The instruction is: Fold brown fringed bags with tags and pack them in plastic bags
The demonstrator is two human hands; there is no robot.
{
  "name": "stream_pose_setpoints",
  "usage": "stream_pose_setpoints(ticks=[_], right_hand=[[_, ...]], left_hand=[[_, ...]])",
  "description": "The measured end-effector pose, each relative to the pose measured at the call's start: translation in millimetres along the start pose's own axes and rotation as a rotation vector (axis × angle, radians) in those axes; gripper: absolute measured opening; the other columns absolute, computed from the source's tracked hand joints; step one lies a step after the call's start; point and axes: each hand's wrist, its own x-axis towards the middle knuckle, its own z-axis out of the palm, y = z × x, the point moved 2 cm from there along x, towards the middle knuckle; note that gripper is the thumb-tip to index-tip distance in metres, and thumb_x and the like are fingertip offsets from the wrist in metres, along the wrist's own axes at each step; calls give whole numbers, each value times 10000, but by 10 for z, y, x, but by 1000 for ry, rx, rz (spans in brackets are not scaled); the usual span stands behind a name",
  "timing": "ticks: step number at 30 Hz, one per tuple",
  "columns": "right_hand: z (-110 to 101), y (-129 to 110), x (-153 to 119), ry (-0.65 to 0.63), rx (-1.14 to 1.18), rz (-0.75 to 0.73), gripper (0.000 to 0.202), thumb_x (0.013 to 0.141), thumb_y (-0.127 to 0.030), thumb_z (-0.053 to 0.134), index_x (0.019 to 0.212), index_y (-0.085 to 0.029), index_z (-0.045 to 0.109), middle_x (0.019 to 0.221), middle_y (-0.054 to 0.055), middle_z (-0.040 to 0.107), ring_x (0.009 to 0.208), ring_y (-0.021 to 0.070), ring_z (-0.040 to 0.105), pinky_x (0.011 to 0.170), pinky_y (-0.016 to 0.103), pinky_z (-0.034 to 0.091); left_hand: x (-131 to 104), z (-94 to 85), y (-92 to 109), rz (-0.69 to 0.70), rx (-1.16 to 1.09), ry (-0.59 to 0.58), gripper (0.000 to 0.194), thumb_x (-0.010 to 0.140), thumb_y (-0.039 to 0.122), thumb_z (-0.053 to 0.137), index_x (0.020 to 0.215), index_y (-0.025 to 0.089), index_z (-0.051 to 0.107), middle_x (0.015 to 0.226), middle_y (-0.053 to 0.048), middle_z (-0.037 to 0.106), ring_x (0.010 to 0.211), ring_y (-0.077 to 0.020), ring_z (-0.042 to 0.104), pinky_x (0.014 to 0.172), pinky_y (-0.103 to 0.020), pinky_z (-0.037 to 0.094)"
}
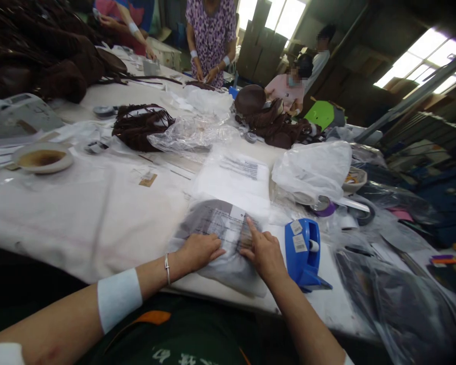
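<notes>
A clear plastic bag with dark grey fabric inside and a printed white label on top lies flat at the near edge of the bench.

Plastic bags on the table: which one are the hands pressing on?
The grey-filled bag with the printed label, at the near table edge under both hands; the other bags lie farther back, untouched.

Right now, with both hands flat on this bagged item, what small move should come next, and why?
Probably slide the right hand toward the tape dispenser while the left hand pins the plastic bag. Both hands press its printed panel flat, and the dispenser stands just beside the right hand.
</notes>
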Motion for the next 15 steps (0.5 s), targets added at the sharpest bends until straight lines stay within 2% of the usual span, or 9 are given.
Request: stream_pose_setpoints(ticks=[2, 5, 7, 9, 11, 13, 15], right_hand=[[27, 49, -51, 99, 36, 53, 879, 746, -366, 688, 1460, -273, 184, 1052, 98, 641, 1063, 336, 517, 870, 487, 403], [117, 100, -108, 97, 115, 4, 894, 729, -412, 696, 1454, -270, 192, 1393, 96, 450, 1336, 351, 276, 1005, 533, 317], [112, 168, -119, 114, 110, 16, 787, 751, -406, 673, 1422, -264, 284, 1464, 89, 361, 1388, 349, 165, 1044, 567, 250], [12, 239, -99, 202, 136, 74, 583, 784, -401, 632, 1315, -242, 452, 1437, 95, 400, 1382, 341, 192, 1055, 570, 225], [-120, 235, -38, 220, 275, 98, 354, 820, -414, 575, 1117, -222, 593, 1304, 92, 536, 1294, 304, 367, 1039, 508, 284], [-204, 101, 61, 99, 470, 86, 252, 855, -424, 513, 934, -215, 631, 1051, 59, 653, 1061, 235, 556, 936, 396, 400], [-222, -157, 183, -82, 596, 27, 240, 877, -404, 477, 843, -217, 623, 851, 11, 664, 848, 178, 605, 808, 313, 443]], left_hand=[[9, 6, 19, 9, 15, -6, 351, 944, 418, 405, 823, 155, 603, 836, -65, 630, 680, -207, 614, 548, -276, 419], [0, -40, 6, -1, 0, -26, 346, 938, 434, 415, 819, 165, 597, 840, -52, 628, 697, -200, 610, 557, -265, 410], [-52, -128, -64, -11, -65, -43, 311, 913, 441, 465, 821, 173, 592, 849, -44, 625, 715, -195, 604, 580, -260, 412], [-151, -250, -192, -14, -174, -63, 243, 867, 415, 549, 824, 179, 588, 865, -36, 623, 735, -186, 592, 616, -254, 418], [-281, -364, -365, -53, -299, -85, 192, 817, 372, 605, 816, 181, 588, 854, -25, 623, 743, -175, 579, 647, -247, 421], [-405, -431, -538, -148, -416, -91, 179, 793, 356, 607, 787, 178, 591, 797, -7, 620, 726, -164, 568, 654, -239, 418], [-494, -431, -668, -251, -514, -64, 194, 791, 365, 587, 756, 174, 595, 736, 8, 613, 711, -158, 564, 653, -235, 413]])
